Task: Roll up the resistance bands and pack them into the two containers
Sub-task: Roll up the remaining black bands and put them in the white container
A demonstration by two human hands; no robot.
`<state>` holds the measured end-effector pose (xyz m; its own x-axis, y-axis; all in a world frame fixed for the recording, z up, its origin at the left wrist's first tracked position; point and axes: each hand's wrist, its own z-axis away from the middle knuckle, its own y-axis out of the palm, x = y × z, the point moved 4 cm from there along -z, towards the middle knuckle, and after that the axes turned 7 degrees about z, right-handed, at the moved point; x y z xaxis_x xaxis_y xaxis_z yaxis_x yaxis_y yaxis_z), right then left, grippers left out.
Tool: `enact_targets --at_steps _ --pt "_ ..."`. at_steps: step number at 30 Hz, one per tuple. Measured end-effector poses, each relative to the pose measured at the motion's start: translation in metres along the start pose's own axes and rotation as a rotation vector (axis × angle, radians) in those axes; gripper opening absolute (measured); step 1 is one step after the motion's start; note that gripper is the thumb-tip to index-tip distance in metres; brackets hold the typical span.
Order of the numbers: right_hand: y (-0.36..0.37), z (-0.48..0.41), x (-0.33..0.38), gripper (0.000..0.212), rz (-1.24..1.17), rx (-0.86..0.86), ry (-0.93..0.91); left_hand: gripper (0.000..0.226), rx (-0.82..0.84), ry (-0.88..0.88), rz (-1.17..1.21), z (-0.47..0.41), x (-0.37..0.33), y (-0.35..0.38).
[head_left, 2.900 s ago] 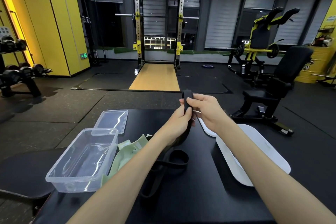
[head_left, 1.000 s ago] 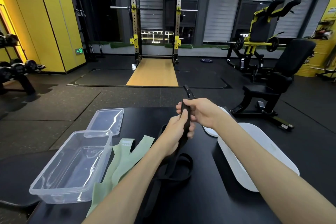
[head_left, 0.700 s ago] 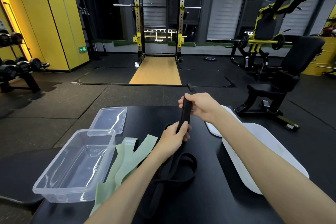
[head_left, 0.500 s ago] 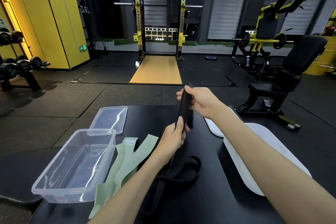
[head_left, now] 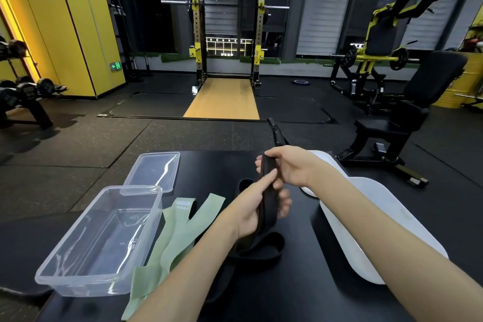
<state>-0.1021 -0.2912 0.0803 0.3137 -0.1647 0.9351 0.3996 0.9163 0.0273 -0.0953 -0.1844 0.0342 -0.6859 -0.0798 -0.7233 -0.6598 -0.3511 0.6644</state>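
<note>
A black resistance band (head_left: 269, 206) is held upright above the black table (head_left: 300, 295). My right hand (head_left: 292, 165) grips its upper part, and my left hand (head_left: 251, 209) grips it lower down with the index finger laid along it. The band's loose loops (head_left: 261, 251) lie on the table under my left wrist. A pale green band (head_left: 177, 238) lies flat to the left, partly under my left forearm. A clear plastic container (head_left: 99, 240) stands empty at the table's left edge, and its clear lid (head_left: 154, 170) lies behind it.
A white oval container or lid (head_left: 371, 227) lies on the table's right side, partly hidden by my right arm. Beyond the table are a squat rack (head_left: 227, 21), a black seat machine (head_left: 407, 118) to the right and a dumbbell rack (head_left: 21, 97) to the left.
My left hand has slid down the black band and the right hand has lowered a little, so the band is stretched straighter between them. The camera view has shifted slightly.
</note>
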Motion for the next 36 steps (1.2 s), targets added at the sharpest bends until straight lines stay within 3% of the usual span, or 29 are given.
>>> enact_targets --at_steps 4,6,10,14,17,20,23,25,30,36 --pt "-0.002 -0.018 0.010 0.013 -0.020 -0.147 -0.024 0.034 -0.214 0.214 -0.694 -0.009 -0.001 -0.021" --pt "-0.001 -0.025 0.012 0.010 -0.071 -0.165 -0.043 0.034 -0.308 0.323 -0.875 -0.010 -0.006 -0.031" --pt "0.005 -0.051 0.022 0.009 -0.081 -0.198 -0.086 0.028 -0.296 0.356 -0.594 -0.021 -0.014 -0.033" --pt "0.007 -0.064 0.077 0.029 -0.025 -0.211 -0.264 0.014 -0.281 0.402 -0.529 -0.033 -0.042 -0.034" --pt "0.007 -0.063 0.123 0.039 0.065 -0.157 -0.464 0.026 -0.295 0.455 -0.587 -0.041 -0.065 -0.031" --pt "0.002 -0.072 0.130 0.038 0.027 -0.166 -0.527 0.033 -0.219 0.411 -0.382 -0.053 -0.068 -0.022" --pt "-0.011 -0.096 0.101 0.024 -0.001 -0.245 -0.424 0.035 -0.224 0.312 -0.172 -0.060 -0.046 -0.027" --pt "-0.015 -0.114 0.067 0.020 -0.028 -0.209 -0.285 0.025 -0.271 0.250 -0.094 -0.062 -0.023 -0.040" --pt "-0.019 -0.134 -0.029 0.021 0.029 -0.142 0.045 0.024 -0.245 0.070 -0.100 -0.057 0.018 -0.056" --pt "-0.019 -0.133 -0.072 0.019 -0.120 -0.180 0.132 0.024 -0.196 -0.072 0.060 -0.049 0.032 -0.059"
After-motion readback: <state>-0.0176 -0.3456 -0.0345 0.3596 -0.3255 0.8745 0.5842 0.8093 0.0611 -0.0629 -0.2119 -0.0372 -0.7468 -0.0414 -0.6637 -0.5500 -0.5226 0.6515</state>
